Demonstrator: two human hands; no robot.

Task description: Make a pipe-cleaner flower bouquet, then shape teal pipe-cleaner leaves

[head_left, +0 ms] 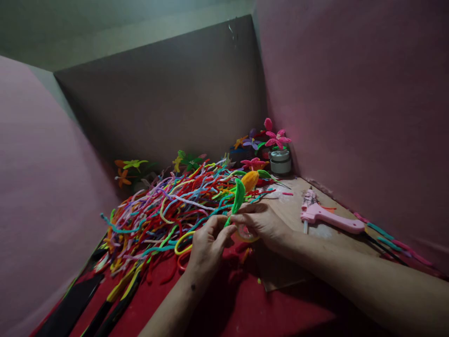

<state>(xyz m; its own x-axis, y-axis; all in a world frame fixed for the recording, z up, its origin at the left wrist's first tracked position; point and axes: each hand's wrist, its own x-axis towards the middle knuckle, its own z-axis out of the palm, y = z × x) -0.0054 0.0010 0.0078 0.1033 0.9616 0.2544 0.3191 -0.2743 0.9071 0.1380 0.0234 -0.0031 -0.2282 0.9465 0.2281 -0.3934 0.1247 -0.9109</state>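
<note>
The green leaf (238,196) stands nearly upright in front of us, above the bench (217,304), its narrow lower end between the fingertips of both hands. Our left hand (210,236) is drawn into a pinch there, thumb against bent fingers; our right hand (264,222) meets it from the other side, fingertips likewise closed on the base.

Nearest us on the left we see a dark flat strip (70,304) and two black-and-yellow handles (117,290) lying on the bench's red surface. Under our right hand is a clear ring (248,237), perhaps a tape roll, partly hidden. Farther in, a heap of fuzzy stems (175,201) in many colours spreads to the left, while a pink glue gun (333,220) lies on a brown board (296,187) to the right.

Just behind the leaf we have an orange bud (250,181); whether the two are joined we cannot tell. Beyond, a pink flower (278,139) rises over a grey pot (280,163) near the corner, with orange flowers (123,178) at the far left. Behind everything stands the grey back wall (168,98).
</note>
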